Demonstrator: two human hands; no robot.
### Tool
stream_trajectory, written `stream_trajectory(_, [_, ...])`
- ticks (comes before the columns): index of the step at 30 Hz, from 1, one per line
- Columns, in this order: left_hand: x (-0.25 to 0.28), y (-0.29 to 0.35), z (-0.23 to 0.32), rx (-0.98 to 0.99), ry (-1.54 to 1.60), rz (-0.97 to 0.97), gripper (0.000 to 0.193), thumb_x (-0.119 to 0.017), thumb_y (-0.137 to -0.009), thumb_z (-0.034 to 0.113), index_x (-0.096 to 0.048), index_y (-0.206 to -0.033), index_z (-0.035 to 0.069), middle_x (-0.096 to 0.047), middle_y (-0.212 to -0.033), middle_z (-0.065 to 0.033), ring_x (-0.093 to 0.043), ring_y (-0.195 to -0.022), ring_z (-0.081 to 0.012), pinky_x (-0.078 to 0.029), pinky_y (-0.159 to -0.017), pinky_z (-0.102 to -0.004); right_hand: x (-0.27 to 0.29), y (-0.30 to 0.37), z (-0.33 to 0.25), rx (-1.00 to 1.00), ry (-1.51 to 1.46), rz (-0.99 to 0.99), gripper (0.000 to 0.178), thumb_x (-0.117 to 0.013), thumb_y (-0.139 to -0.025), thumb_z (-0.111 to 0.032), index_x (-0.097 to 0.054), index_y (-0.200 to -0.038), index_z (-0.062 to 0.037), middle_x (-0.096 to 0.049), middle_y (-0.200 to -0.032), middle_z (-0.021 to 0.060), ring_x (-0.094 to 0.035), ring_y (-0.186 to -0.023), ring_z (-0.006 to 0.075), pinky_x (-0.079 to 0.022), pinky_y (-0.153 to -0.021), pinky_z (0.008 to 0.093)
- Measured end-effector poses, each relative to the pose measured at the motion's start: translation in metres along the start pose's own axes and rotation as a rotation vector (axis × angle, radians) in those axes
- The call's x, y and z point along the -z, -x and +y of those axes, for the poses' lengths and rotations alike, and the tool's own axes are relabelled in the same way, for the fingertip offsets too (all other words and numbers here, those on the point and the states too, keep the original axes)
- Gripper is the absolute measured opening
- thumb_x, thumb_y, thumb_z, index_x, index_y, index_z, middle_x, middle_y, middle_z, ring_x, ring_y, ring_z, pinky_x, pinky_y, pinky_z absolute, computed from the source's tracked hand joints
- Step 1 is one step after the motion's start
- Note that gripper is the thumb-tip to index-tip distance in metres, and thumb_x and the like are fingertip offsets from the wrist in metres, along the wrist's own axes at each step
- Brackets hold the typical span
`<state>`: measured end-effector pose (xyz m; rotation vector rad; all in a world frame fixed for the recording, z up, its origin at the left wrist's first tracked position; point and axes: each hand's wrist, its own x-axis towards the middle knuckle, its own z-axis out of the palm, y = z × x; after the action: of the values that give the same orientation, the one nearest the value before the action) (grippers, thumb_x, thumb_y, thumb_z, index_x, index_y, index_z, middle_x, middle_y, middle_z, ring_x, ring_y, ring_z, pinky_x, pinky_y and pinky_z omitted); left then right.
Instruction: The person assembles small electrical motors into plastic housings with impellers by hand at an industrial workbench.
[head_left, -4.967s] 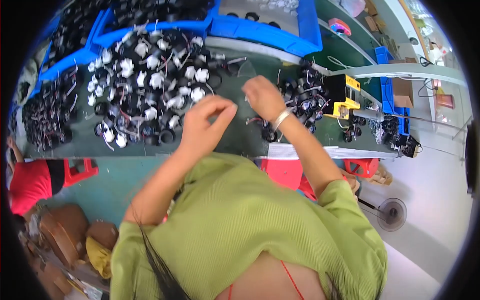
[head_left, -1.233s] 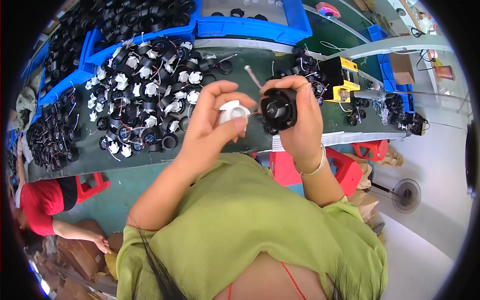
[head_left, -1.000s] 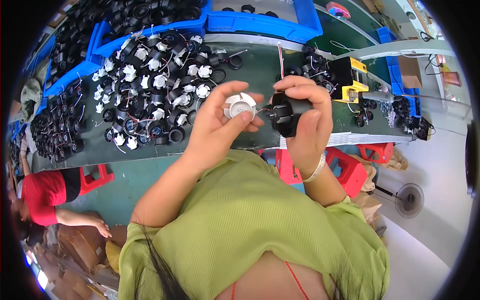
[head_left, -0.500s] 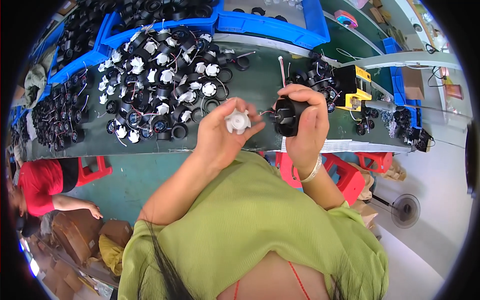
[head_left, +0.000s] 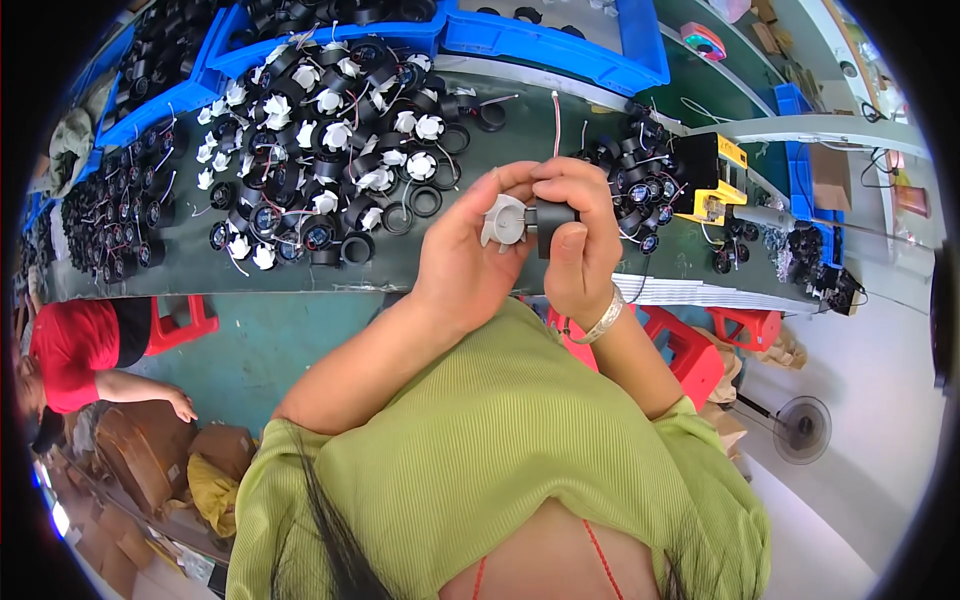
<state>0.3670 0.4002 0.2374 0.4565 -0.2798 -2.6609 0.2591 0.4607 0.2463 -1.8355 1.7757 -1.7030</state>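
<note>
Above the bench (head_left: 515,130), the left hand (head_left: 460,262) grips a white fan (head_left: 508,222). The right hand (head_left: 592,235) grips a black case (head_left: 554,218).

the right hand (head_left: 580,225) hides part of the black housing (head_left: 550,229). left of the housing, the far side of the white impeller (head_left: 508,222) is hidden. above the housing, the upper edge cuts a blue tray (head_left: 560,50); right of the housing, silvery bits (head_left: 770,245) are too small to identify.
</note>
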Motion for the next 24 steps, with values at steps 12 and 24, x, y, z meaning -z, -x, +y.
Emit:
stream_trajectory(12, [-0.007,0.007,0.002,-0.045,-0.108,-0.051,0.04,-0.035,-0.09,0.032,-0.038,-0.122,0.008,-0.043,-0.116,-0.002,-0.04,-0.108,-0.0133,-0.032,-0.089,-0.0308,-0.007,-0.001,0.001,0.097,0.1,-0.088,0.027,-0.047,-0.085,-0.03,-0.051,-0.09,-0.0034,-0.053,-0.09,0.0144,-0.052,-0.074,0.0295,-0.043,-0.065,0.0352])
stream_trajectory(24, [0.064,0.004,-0.008,0.154,-0.063,0.192,0.036,-0.033,-0.092,0.033,-0.035,-0.122,0.012,-0.043,-0.117,-0.0039,-0.042,-0.11,-0.0174,-0.037,-0.091,-0.0348,-0.039,0.04,0.026,-0.414,0.015,-0.487,0.039,-0.047,-0.079,-0.022,-0.041,-0.112,-0.0026,-0.048,-0.101,0.0162,-0.046,-0.093,0.0315,-0.036,-0.077,0.0378])
